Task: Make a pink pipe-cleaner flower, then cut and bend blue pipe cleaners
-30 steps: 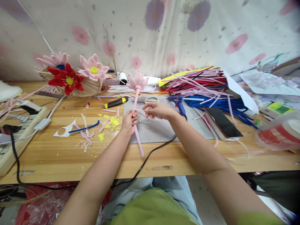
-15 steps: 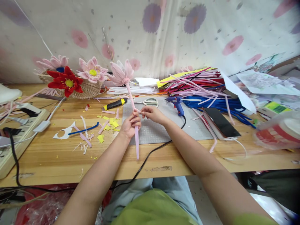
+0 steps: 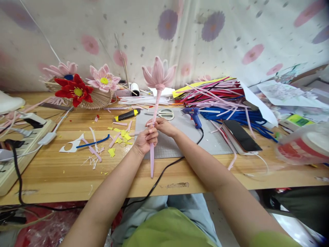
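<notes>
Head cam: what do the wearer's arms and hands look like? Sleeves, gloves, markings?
Left hand and right hand: no gloves. Both forearms bare, no watch, bracelet or marking visible. A green sleeve edge shows on the right upper arm; left sleeve is out of frame. Green top.

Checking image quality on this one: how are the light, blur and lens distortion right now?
Head view: light looks soft and fairly even; head view: the flower, left hand and right hand read fairly clear; head view: the tub near the right edge looks smeared and stretched, likely from wide-angle distortion.
</notes>
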A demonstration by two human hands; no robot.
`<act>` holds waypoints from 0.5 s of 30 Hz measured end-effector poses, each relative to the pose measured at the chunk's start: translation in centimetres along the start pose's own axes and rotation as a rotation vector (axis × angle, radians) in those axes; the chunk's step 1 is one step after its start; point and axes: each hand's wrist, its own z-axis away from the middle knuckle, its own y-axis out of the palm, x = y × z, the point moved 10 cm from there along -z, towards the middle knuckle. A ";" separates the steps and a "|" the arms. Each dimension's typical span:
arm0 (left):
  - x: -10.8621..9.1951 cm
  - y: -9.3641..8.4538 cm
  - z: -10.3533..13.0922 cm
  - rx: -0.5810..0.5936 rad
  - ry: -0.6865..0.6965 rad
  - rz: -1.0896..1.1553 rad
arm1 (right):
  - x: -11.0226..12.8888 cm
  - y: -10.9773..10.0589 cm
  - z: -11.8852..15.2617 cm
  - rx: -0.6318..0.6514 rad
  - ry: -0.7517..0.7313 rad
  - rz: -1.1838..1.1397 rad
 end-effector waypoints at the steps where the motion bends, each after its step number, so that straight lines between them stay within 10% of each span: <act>1: -0.2 0.0 -0.1 -0.002 0.012 -0.035 | -0.1 -0.1 0.0 0.006 0.003 0.020; 9: -3.0 -2.0 -1.1 -0.207 0.264 -0.441 | 4.5 -5.3 1.6 -0.432 0.066 0.725; 15: -4.1 -3.4 -0.7 -0.435 0.480 -0.591 | 7.0 2.6 -0.2 0.004 0.038 0.989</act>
